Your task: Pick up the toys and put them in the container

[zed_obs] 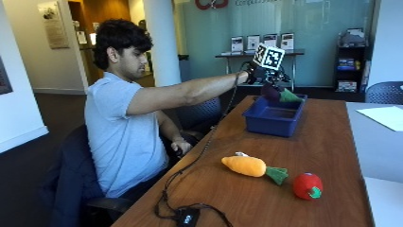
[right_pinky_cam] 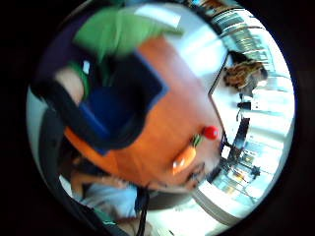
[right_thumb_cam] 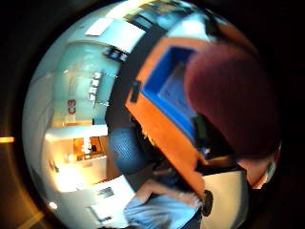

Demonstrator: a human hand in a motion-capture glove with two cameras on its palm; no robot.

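In the outside view my gloved right hand (zed_obs: 254, 74) holds a dark purple eggplant toy (zed_obs: 275, 93) with a green top just above the blue container (zed_obs: 272, 120) at the far end of the wooden table (zed_obs: 327, 146). The toy's purple body (right_thumb_cam: 228, 95) fills much of the thumb side palm view, with the container (right_thumb_cam: 167, 90) beyond it. Its green top (right_pinky_cam: 118, 32) shows in the little finger side palm view over the container (right_pinky_cam: 118, 108). An orange carrot toy (zed_obs: 250, 166) and a red toy (zed_obs: 307, 185) lie near the table's front; both show again, the carrot (right_pinky_cam: 184, 158) beside the red toy (right_pinky_cam: 210, 132).
A black device (zed_obs: 187, 216) with its cable lies at the table's near edge. A white sheet (zed_obs: 384, 116) lies on the grey table to the right. The person's bare left hand (zed_obs: 181, 146) stays low beside the table edge.
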